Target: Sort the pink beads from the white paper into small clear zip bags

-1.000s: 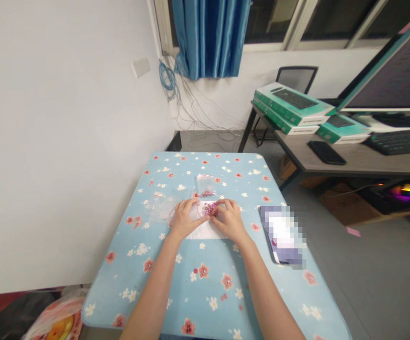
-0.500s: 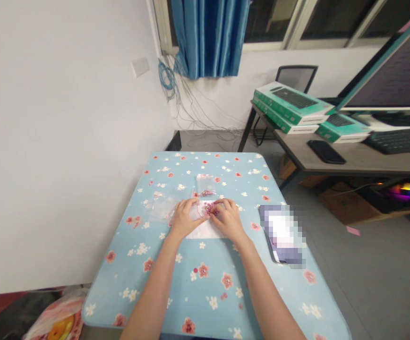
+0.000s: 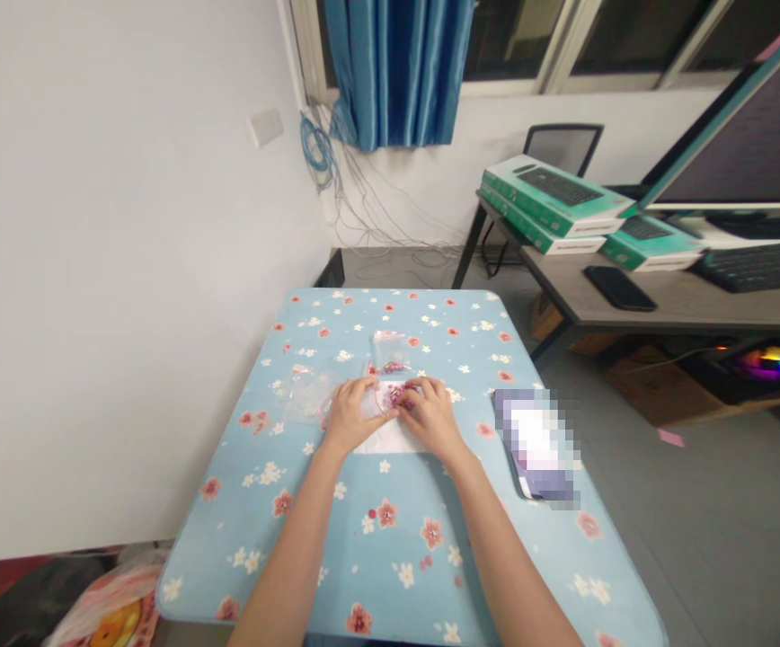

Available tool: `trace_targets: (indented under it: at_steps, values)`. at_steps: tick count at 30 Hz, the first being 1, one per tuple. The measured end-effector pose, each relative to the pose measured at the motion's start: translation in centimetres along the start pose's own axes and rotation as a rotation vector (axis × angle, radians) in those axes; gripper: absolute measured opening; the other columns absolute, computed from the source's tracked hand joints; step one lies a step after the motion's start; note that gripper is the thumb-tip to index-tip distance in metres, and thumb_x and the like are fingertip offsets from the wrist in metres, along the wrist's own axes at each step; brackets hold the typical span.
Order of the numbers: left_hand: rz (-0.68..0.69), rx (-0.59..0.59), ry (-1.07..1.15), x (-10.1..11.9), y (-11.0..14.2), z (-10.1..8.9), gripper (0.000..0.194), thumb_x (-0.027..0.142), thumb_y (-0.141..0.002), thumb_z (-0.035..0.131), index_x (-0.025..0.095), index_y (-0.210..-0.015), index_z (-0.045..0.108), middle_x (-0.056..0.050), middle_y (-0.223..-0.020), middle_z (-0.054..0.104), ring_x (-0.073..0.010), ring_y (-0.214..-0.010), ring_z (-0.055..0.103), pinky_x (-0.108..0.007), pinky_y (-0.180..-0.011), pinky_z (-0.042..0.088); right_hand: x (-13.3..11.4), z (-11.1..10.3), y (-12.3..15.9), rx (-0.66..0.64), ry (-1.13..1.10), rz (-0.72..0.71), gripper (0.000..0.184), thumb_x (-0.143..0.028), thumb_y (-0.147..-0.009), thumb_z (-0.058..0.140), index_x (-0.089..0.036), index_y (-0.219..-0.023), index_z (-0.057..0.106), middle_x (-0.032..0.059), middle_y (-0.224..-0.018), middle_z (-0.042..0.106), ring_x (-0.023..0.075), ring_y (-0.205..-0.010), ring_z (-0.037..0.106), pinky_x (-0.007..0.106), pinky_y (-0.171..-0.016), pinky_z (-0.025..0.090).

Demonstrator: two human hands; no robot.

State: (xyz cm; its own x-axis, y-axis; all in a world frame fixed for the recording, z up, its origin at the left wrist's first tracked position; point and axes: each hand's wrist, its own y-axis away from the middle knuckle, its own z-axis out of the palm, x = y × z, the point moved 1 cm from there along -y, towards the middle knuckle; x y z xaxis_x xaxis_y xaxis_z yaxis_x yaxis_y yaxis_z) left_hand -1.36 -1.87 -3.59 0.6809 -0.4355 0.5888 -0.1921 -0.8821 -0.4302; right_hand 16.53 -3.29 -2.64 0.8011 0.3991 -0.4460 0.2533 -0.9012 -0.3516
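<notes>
On a white sheet (image 3: 390, 438) lies a small pile of pink beads (image 3: 394, 394). My right hand (image 3: 434, 419) curls over the right side of the pile, its fingertips among the beads; what they pinch is too small to make out. To the left, my left hand (image 3: 353, 418) rests on the sheet with thumb and forefinger spread apart, the thumb reaching towards the right thumb. A thin pink string (image 3: 377, 396) curves beside the left fingertips. Just beyond the sheet is a clear plastic bag (image 3: 392, 349) with more pink beads inside.
Another clear plastic bag (image 3: 305, 394) lies left of my left hand on the flowered table (image 3: 390, 557). A phone-like device (image 3: 531, 445), partly blurred out, sits near the right edge. A desk (image 3: 693, 310) with keyboard boxes (image 3: 558, 202) stands beyond on the right.
The right fingers have shifted slightly left over the beads, and the pile looks a little more spread. My left hand stays in place.
</notes>
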Motion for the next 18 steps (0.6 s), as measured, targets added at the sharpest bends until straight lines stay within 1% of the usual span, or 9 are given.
trace_targets:
  at_steps: [4, 7, 10, 14, 18]
  values:
    - [-0.007, 0.005, 0.001, 0.0, 0.0, -0.1, 0.049, 0.049, -0.069, 0.072, 0.022, -0.105, 0.053, -0.006, -0.101, 0.064, -0.0238, -0.096, 0.057, -0.038, -0.087, 0.043, 0.2, 0.1, 0.0, 0.027, -0.042, 0.003, 0.012, -0.031, -0.088, 0.056, -0.023, -0.090, 0.064, 0.0082, -0.109, 0.058, 0.0281, -0.108, 0.043, 0.045, -0.090, 0.038]
    - [-0.006, 0.002, 0.005, 0.1, 0.0, -0.1, 0.050, 0.048, -0.068, 0.073, 0.021, -0.105, 0.053, -0.006, -0.100, 0.064, -0.0238, -0.095, 0.057, -0.038, -0.087, 0.043, 0.3, 0.0, -0.1, 0.079, -0.116, 0.026, 0.012, -0.031, -0.088, 0.056, -0.023, -0.091, 0.065, 0.0088, -0.110, 0.058, 0.0277, -0.108, 0.044, 0.045, -0.092, 0.037]
    - [-0.007, 0.010, 0.000, 0.0, 0.0, -0.1, 0.051, 0.049, -0.068, 0.073, 0.021, -0.105, 0.053, -0.006, -0.099, 0.064, -0.0241, -0.096, 0.057, -0.038, -0.087, 0.043, 0.5, -0.4, -0.2, 0.135, -0.242, 0.071, 0.012, -0.031, -0.087, 0.057, -0.023, -0.089, 0.065, 0.0087, -0.107, 0.060, 0.0270, -0.109, 0.047, 0.045, -0.094, 0.036]
    - [0.016, 0.012, -0.019, 0.0, 0.0, 0.0, 0.053, 0.050, -0.066, 0.074, 0.022, -0.106, 0.053, -0.005, -0.097, 0.064, -0.0239, -0.094, 0.058, -0.038, -0.086, 0.043, 0.2, -1.0, -0.6, 0.163, -0.455, 0.122, 0.013, -0.034, -0.087, 0.055, -0.024, -0.087, 0.063, 0.0066, -0.102, 0.063, 0.0255, -0.108, 0.051, 0.046, -0.097, 0.031]
    - [0.045, 0.008, -0.048, 0.1, 0.1, 0.0, 0.052, 0.049, -0.065, 0.075, 0.023, -0.105, 0.053, -0.004, -0.097, 0.064, -0.0234, -0.093, 0.058, -0.037, -0.085, 0.042, -0.5, -1.1, -0.8, 0.197, -0.608, 0.148, 0.014, -0.037, -0.085, 0.058, -0.025, -0.088, 0.064, 0.0059, -0.103, 0.063, 0.0247, -0.107, 0.054, 0.046, -0.098, 0.028]
